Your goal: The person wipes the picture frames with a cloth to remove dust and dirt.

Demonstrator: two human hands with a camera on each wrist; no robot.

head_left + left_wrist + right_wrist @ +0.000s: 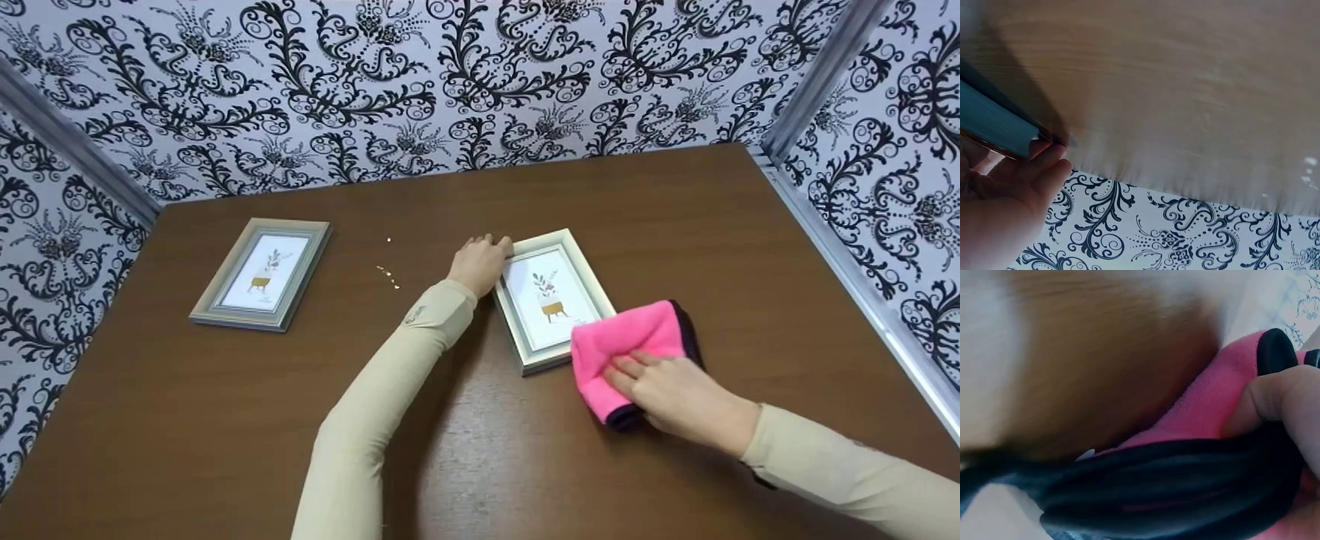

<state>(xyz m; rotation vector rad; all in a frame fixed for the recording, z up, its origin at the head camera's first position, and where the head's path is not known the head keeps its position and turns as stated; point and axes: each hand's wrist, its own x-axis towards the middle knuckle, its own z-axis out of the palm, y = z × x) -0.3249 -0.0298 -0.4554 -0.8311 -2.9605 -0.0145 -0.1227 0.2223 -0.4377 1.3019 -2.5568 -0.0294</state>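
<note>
Two picture frames lie face up on the worktop (225, 420): the held frame (551, 296), between the person's hands, and the second frame (262, 274), well apart to the left of it. From where I stand, this looks like the wiping step. The left hand (480, 262) is at the held frame's far-left corner, fingers curled round the edge, seemingly to steady it. The right hand (671, 386) has a pink cloth (626, 334) with dark edging bunched in bent fingers; the cloth overlaps the held frame's near-right corner, though I can't tell how hard it presses, if at all. Some light specks (388, 274) dot the wood to the left of the held frame, and neither hand touches the second one. I'd judge the next move calls for light, even strokes along the border and over the picture, with the left fingers firm on that corner so nothing slides
</note>
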